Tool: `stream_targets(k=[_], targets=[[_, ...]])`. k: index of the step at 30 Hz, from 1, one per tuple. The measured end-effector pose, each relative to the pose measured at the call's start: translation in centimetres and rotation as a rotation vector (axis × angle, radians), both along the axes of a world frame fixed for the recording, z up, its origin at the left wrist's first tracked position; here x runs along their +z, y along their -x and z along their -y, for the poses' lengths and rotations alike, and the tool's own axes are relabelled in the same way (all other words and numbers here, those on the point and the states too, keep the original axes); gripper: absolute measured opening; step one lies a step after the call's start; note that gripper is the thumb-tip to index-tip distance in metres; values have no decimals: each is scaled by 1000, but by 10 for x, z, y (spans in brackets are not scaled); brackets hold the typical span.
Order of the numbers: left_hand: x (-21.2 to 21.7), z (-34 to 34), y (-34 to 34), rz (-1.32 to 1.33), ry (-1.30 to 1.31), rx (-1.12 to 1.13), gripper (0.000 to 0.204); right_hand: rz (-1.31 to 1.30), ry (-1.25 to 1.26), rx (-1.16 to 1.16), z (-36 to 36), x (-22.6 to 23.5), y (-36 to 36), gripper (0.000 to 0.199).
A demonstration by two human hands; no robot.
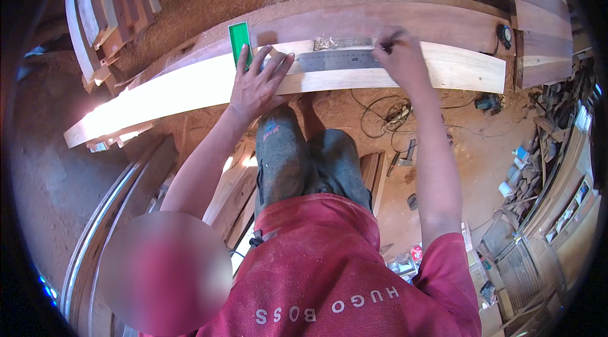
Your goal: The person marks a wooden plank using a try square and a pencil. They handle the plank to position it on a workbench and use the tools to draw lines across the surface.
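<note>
Head: left hand (256, 82) splayed by flat grey ruler (335, 61); right hand (402, 58) curled, contents unclear.

- You were in a woodworking workshop, with a long, pale plank (342, 79) lying crosswise before you.
- On that plank you had a grey ruler (335, 61), and what looked like a tape measure (504, 35) sat near its right end.
- Cut boards (111, 1) were stacked beyond you, far left.
- To your right, wood scraps (538, 175) lay piled, and a dark cable (396, 114) looped over the brown, dusty floor (465, 156).
</note>
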State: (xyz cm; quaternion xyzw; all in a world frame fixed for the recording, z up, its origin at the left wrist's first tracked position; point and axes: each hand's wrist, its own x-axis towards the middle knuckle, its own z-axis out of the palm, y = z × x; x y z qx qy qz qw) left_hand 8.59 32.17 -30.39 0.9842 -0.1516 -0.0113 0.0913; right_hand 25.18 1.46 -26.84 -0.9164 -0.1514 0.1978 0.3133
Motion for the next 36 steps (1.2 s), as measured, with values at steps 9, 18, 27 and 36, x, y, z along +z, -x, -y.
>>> stream_targets(k=[9,18,27,36], targets=[[2,2,-1,-12,25,4,92,163,-158,233,-123,-12,41,24],[17,-1,-1,-54,95,61,73,56,-357,-518,-4,13,91,35],[9,9,-9,126,75,344,51,92,-191,-749,137,60,190,24],[49,33,-9,103,35,193,26,555,-115,-278,56,130,163,30]])
